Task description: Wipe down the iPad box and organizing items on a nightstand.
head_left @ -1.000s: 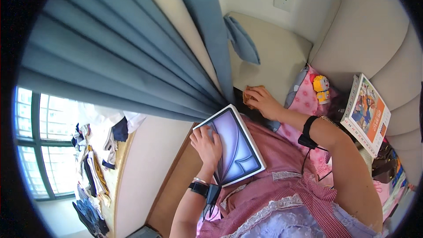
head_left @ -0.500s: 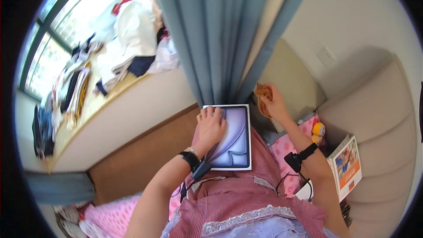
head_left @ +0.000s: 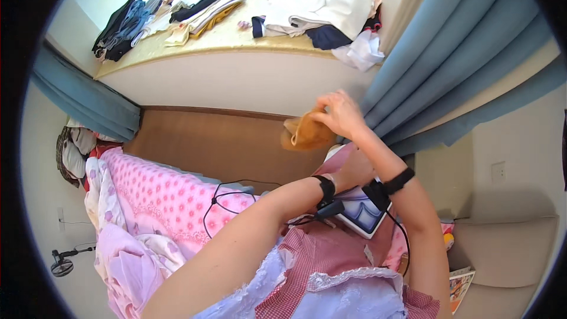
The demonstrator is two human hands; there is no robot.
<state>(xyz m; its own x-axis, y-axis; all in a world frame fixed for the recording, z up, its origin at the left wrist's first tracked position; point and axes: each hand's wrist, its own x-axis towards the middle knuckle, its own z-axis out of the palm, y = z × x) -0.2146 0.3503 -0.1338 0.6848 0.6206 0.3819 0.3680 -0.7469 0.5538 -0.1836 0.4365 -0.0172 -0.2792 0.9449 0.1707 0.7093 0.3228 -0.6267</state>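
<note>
My right hand (head_left: pixel 338 115) pinches an orange cloth (head_left: pixel 305 134); beyond it, a clothes-heaped window ledge (head_left: pixel 236 38). My left hand (head_left: pixel 354 168) is mostly hidden, grip unclear, against the tablet (head_left: pixel 363 217). Blue curtains (head_left: pixel 460 71) hang right of both.

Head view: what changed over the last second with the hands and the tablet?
The right hand left the spot beside the tablet and rose in front of the blue curtain, now gripping an orange-brown cloth. The camera swung toward the clothes-covered sill. The left hand stays on the tablet, in the lap.
</note>
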